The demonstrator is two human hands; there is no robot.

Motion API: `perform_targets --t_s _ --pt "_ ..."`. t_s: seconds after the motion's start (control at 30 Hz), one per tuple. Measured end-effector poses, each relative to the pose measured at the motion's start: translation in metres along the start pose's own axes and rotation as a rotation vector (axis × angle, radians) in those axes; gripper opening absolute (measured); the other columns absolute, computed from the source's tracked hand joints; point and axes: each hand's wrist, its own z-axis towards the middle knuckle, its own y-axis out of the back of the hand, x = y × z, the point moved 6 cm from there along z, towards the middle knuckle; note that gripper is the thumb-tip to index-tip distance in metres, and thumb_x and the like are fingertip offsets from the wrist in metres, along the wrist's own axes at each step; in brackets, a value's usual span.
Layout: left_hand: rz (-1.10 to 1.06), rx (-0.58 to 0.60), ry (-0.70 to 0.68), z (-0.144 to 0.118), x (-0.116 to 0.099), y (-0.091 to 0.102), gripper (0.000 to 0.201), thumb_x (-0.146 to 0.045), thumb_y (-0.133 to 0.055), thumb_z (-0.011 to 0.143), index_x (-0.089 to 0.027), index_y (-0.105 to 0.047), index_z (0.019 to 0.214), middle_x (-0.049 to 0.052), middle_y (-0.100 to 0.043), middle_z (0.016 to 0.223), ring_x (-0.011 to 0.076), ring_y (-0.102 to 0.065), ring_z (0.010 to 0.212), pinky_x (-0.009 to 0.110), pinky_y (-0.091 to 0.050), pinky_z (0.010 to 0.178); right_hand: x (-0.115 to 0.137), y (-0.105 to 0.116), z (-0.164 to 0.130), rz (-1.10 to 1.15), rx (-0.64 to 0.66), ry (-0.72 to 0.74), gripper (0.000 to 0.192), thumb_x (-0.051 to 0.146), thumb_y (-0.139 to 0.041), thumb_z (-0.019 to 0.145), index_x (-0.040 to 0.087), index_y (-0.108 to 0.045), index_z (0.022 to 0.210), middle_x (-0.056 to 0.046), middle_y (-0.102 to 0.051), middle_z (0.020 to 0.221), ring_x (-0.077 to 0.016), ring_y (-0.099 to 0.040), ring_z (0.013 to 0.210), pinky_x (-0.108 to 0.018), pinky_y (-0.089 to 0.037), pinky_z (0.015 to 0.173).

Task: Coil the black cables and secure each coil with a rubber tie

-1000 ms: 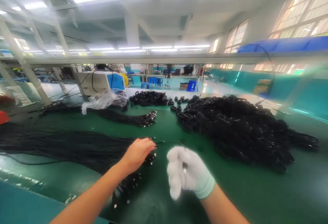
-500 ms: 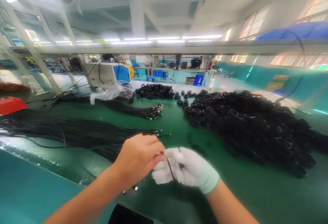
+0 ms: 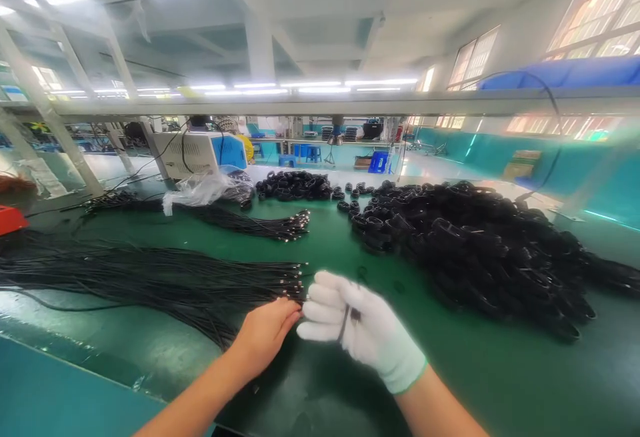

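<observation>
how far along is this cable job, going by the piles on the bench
Done: a large heap of coiled black cables on the green bench. In hand: the white-gloved right hand pinches one thin black cable, bare left hand alongside. Left: a wide spread of straight black cables.

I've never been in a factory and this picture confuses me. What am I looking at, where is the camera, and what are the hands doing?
The camera sits on a worker's head, looking down at their own two hands over a green table. The bare left hand touches the ends of a spread of thin black cables. The gloved right hand pinches one thin black cable. On the right lies a big heap of coiled black cables. Further back are another cable bundle and a plastic bag.
</observation>
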Motion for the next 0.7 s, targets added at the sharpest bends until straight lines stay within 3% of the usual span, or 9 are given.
perform_targets --t_s 0.07,0.13,0.23,0.3,0.4,0.53,0.6,0.7 --pt "0.252 -0.018 -0.07 -0.02 -0.012 -0.008 0.022 -0.016 -0.041 0.087 -0.019 -0.06 0.078 0.001 -0.064 0.074 0.0157 -0.058 0.064 0.025 -0.036 0.058 0.009 0.007 0.001 -0.055 -0.063 0.081 0.024 0.028 -0.06 0.082 0.017 -0.041 0.073 0.005 -0.035 0.068 -0.0081 -0.036 0.06 -0.029 -0.04 0.066" --pt "0.377 -0.049 -0.214 -0.033 -0.037 -0.003 0.021 -0.013 -0.043 0.085 -0.019 -0.057 0.071 0.0 -0.061 0.067 0.0154 -0.053 0.056 0.027 -0.032 0.054 0.004 0.018 0.0 -0.137 -0.122 0.066 0.019 0.027 -0.059 0.084 0.016 -0.046 0.075 0.003 -0.043 0.069 -0.0083 -0.041 0.06 -0.028 -0.041 0.066" --pt "0.421 -0.15 -0.453 -0.03 -0.073 0.031 0.02 -0.023 -0.049 0.087 -0.019 -0.056 0.068 0.0 -0.058 0.065 0.0149 -0.049 0.056 0.029 -0.029 0.054 -0.021 0.029 -0.005 -0.239 -0.103 -0.093 0.019 0.027 -0.065 0.079 0.012 -0.054 0.08 -0.004 -0.057 0.074 -0.012 -0.053 0.064 -0.03 -0.043 0.065" --pt "0.387 -0.126 -0.533 -0.016 -0.081 0.055 0.022 -0.035 -0.054 0.085 -0.019 -0.059 0.071 -0.001 -0.058 0.066 0.0144 -0.05 0.061 0.028 -0.031 0.058 -0.039 0.028 -0.011 -0.233 -0.035 -0.216 0.028 0.03 -0.07 0.074 0.009 -0.057 0.088 -0.009 -0.064 0.078 -0.0184 -0.061 0.071 -0.039 -0.046 0.072" --pt "0.123 0.016 -0.468 0.007 -0.071 0.073 0.021 -0.039 -0.061 0.081 -0.02 -0.064 0.075 -0.002 -0.062 0.073 0.012 -0.054 0.069 0.024 -0.037 0.063 -0.056 0.018 -0.017 -0.174 0.054 -0.364 0.047 0.036 -0.072 0.069 0.006 -0.056 0.101 -0.016 -0.068 0.085 -0.0286 -0.066 0.078 -0.055 -0.044 0.077" --pt "-0.339 0.15 -0.268 0.018 -0.04 0.055 0.02 -0.033 -0.058 0.084 -0.016 -0.067 0.08 0.001 -0.066 0.078 0.0117 -0.059 0.073 0.02 -0.043 0.066 -0.058 0.004 -0.016 -0.088 0.138 -0.381 0.053 0.039 -0.073 0.066 0.01 -0.054 0.106 -0.012 -0.067 0.092 -0.0292 -0.067 0.082 -0.054 -0.046 0.076" --pt "-0.37 0.14 -0.183 0.016 -0.02 0.041 0.023 -0.028 -0.048 0.089 -0.015 -0.067 0.084 0.002 -0.067 0.08 0.0127 -0.059 0.075 0.022 -0.044 0.068 -0.049 0.003 -0.013 -0.091 0.127 -0.296 0.053 0.04 -0.074 0.066 0.013 -0.054 0.107 -0.007 -0.064 0.089 -0.0279 -0.066 0.085 -0.054 -0.045 0.08" --pt "-0.116 0.071 -0.097 0.007 0.004 0.027 0.027 -0.023 -0.039 0.091 -0.017 -0.064 0.084 0.001 -0.065 0.08 0.0137 -0.057 0.073 0.024 -0.042 0.066 -0.028 0.005 -0.011 -0.15 0.03 -0.142 0.053 0.041 -0.073 0.069 0.017 -0.051 0.11 -0.003 -0.059 0.087 -0.0217 -0.064 0.082 -0.052 -0.044 0.082"
